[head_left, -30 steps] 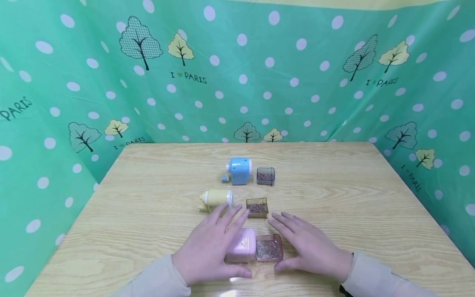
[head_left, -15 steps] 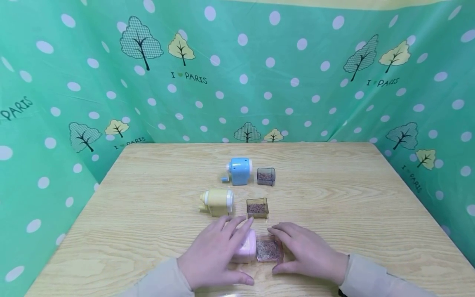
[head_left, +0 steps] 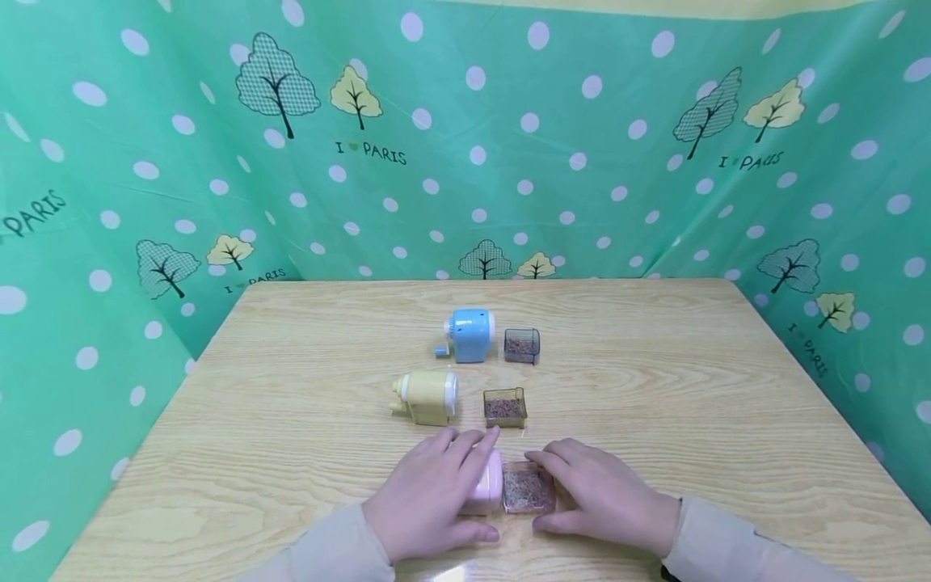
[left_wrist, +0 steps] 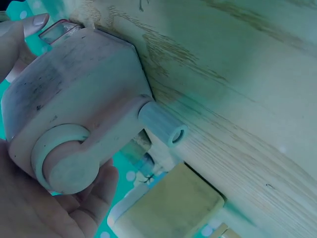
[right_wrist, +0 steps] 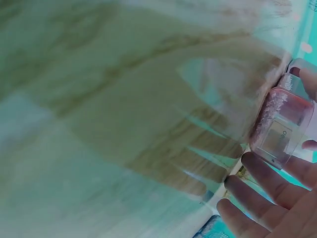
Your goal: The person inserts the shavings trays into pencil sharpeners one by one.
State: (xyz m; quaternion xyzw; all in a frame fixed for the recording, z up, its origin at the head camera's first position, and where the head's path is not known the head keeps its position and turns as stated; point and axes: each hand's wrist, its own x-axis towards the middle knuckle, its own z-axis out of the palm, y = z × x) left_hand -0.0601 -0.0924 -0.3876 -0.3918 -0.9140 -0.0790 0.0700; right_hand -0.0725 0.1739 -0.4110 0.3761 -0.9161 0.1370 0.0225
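A pink crank pencil sharpener (head_left: 489,489) lies at the near middle of the table. My left hand (head_left: 436,497) grips it from above, hiding most of its left part. In the left wrist view the sharpener's crank side (left_wrist: 89,94) faces the camera, with thumb and fingers on opposite sides. Just right of the body sits its clear pinkish shavings drawer (head_left: 527,491), filled with dark shavings. My right hand (head_left: 607,497) holds this drawer between thumb and fingers at its right end. In the right wrist view, fingertips touch the drawer (right_wrist: 277,129); other fingers are spread.
Beyond the hands lies a yellow pencil sharpener (head_left: 429,398), with its shavings-filled drawer (head_left: 505,410) to the right. Farther back stands a blue sharpener (head_left: 471,335) beside its own drawer (head_left: 521,346). A green patterned curtain (head_left: 465,145) surrounds the wooden table (head_left: 655,364).
Both hands have come down and nearer: the left from above the pink sharpener to a grip on it, the right from beside the drawer to a hold on its end.
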